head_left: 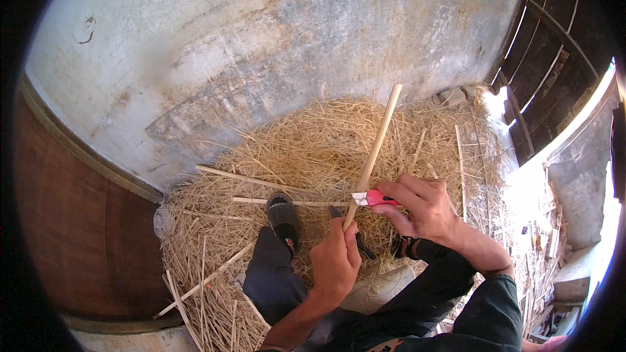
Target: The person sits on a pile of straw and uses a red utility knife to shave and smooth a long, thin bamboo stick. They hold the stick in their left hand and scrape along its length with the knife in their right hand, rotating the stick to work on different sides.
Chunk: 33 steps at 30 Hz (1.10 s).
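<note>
Left hand [336, 261] grips the lower end of a long pale wooden stick [379, 140] slanting up and away over the straw, right hand [420, 207] clasps a red-handled cutter [378, 198], its wide metal blade against the stick just above the left hand. Dark shoe [283, 216] on the left foot stands on the dry yellow straw [319, 130], thin pale loose sticks [254, 178] scattered beside it; beyond, stained grey-white wall [261, 45], dark brown plank panel [554, 52] far right.
</note>
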Each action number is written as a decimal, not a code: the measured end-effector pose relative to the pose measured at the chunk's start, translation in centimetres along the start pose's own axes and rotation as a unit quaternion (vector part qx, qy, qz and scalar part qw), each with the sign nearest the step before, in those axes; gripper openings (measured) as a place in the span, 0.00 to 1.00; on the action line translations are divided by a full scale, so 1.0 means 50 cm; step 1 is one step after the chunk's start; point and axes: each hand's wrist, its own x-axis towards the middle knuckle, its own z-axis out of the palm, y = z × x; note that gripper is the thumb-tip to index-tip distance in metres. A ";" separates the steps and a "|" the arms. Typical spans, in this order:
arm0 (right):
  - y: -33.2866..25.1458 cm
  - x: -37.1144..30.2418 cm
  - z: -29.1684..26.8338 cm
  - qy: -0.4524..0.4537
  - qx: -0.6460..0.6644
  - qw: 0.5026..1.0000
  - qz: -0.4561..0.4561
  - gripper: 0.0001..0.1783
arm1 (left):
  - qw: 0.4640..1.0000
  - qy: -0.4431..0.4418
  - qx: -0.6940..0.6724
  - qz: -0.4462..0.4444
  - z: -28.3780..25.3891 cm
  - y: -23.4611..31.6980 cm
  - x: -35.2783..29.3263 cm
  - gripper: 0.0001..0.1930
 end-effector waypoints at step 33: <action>0.083 0.032 -0.066 0.201 -0.059 0.962 0.177 0.11 | 0.995 -0.064 -0.067 0.019 0.016 -0.018 -0.046 0.10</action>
